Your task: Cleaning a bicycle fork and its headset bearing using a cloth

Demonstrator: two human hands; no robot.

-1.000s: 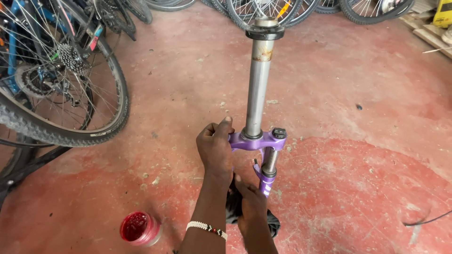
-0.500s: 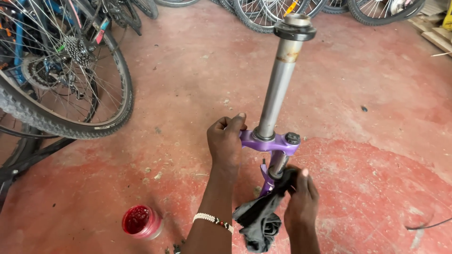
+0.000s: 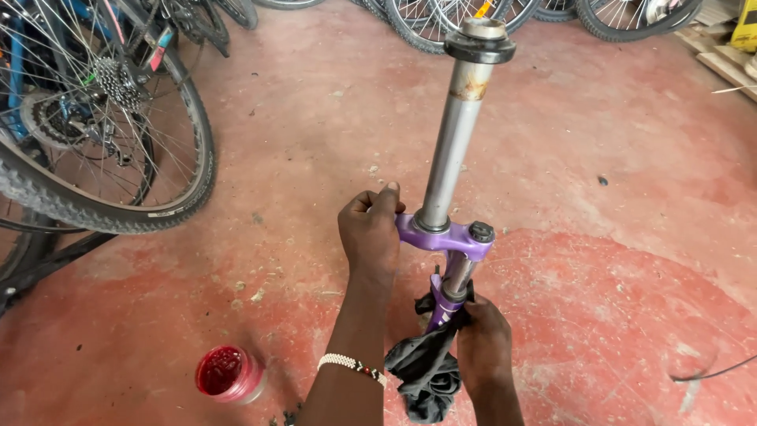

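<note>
1. Right hand (image 3: 482,339) wraps a black rag (image 3: 426,371) round the purple fork leg (image 3: 443,304), grip closed on the cloth. A loose fold could slip and bare the hand to metal.
2. Red tub (image 3: 229,372) sits open on the floor (image 3: 300,142), near the left forearm; an elbow swing could tip it.
3. Left hand (image 3: 371,229) clamps the purple crown (image 3: 445,235), grip tight. The fork stands upright and tilted; a slackened hold topples it.
4. The rusty steerer tube (image 3: 457,134) leans towards the parked wheels (image 3: 102,134).

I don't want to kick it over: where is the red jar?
In the head view, the red jar stands on the floor at lower left, beside the left forearm, below the bicycle wheel.
</note>
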